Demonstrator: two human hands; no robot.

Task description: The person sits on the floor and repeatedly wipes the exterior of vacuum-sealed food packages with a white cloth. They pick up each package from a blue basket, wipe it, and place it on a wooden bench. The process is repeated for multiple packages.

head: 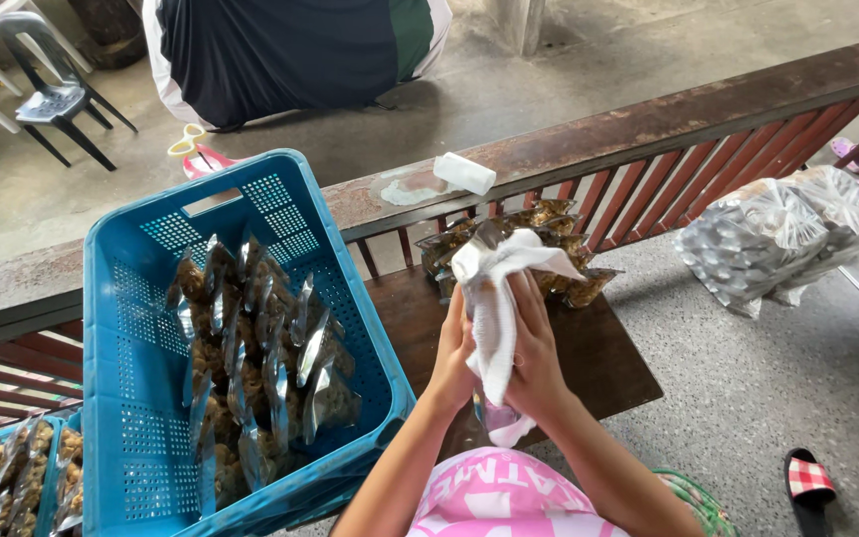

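Both my hands are pressed together over a dark wooden table (608,368). My left hand (452,353) and my right hand (532,343) clasp a clear food packet (490,413) wrapped in a white cloth (494,298); the packet's top pokes out above the cloth and its lower end below. Just behind my hands lies a pile of clear packets (549,244) holding brown food. To the left stands a blue plastic crate (141,328) holding several more such packets (260,358), standing on edge.
A rusty brown railing (668,119) runs behind the table, with a white block (464,173) on its top. A clear bag of pale round items (777,234) lies on the floor at right. More packets (12,477) sit at lower left. A sandal (809,477) lies at lower right.
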